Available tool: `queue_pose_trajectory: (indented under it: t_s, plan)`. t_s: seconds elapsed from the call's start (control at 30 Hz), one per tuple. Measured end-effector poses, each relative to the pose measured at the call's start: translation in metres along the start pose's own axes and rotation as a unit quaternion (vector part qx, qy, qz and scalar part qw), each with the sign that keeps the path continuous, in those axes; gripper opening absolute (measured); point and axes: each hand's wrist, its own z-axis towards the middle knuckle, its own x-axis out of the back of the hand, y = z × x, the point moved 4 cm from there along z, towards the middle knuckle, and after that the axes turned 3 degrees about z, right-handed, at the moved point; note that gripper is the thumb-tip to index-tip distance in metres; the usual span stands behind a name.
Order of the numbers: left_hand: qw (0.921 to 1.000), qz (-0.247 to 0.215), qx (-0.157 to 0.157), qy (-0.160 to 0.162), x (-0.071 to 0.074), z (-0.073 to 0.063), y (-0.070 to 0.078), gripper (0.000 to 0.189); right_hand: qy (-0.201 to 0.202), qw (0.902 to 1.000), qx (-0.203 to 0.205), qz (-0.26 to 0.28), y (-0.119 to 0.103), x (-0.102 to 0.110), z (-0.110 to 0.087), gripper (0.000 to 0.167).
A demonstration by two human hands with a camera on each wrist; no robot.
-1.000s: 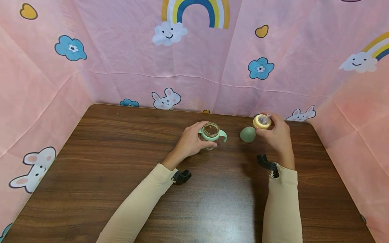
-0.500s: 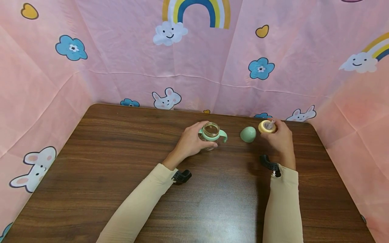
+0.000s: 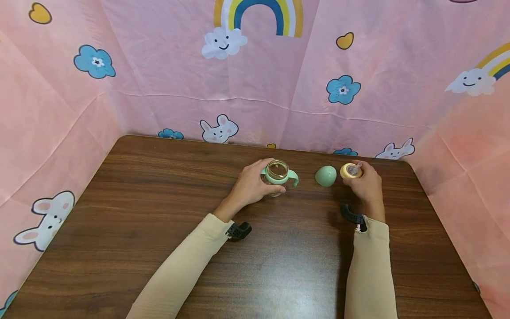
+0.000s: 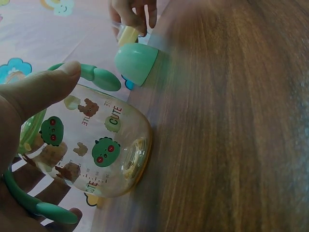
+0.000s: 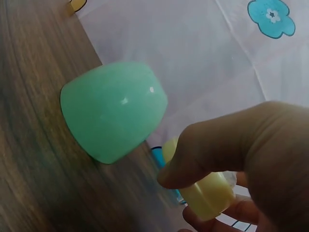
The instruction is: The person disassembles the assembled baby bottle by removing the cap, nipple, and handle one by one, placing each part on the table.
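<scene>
My left hand (image 3: 253, 179) grips a clear baby bottle (image 4: 96, 140) with green side handles, printed with cartoon figures and the word CUTE. Its top is uncovered, and it stands upright on the table. To the right, my right hand (image 3: 367, 182) pinches a yellow bottle collar with a clear nipple (image 3: 351, 171) between thumb and fingers, nipple upward. Between the two hands a green dome-shaped cap (image 3: 326, 176) sits on the table, just left of the collar. In the right wrist view the thumb covers part of the yellow collar.
The brown wooden table (image 3: 159, 199) ends at a pink printed cloth (image 3: 263, 75) hanging behind and at both sides. The back edge lies close beyond the bottle, the cap and the collar. A black wrist mount (image 3: 352, 215) sticks out from the right sleeve.
My right hand has moved the yellow collar rightward and down, away from the green cap toward the table. My left hand and the bottle have stayed in place.
</scene>
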Motion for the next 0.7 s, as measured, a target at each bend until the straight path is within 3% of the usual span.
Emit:
queue_pose_trajectory:
  t_s: [0.33, 0.7]
  plan:
    - [1.0, -0.002, -0.001, 0.002, 0.001, 0.0, 0.002, 0.084, 0.003, 0.9994, -0.034, -0.008, 0.012, -0.005, 0.004, 0.071]
    - [1.0, -0.004, -0.001, 0.0, -0.001, 0.001, -0.001, 0.085, -0.003, 0.9987, -0.034, -0.036, 0.016, -0.007, 0.005, 0.069]
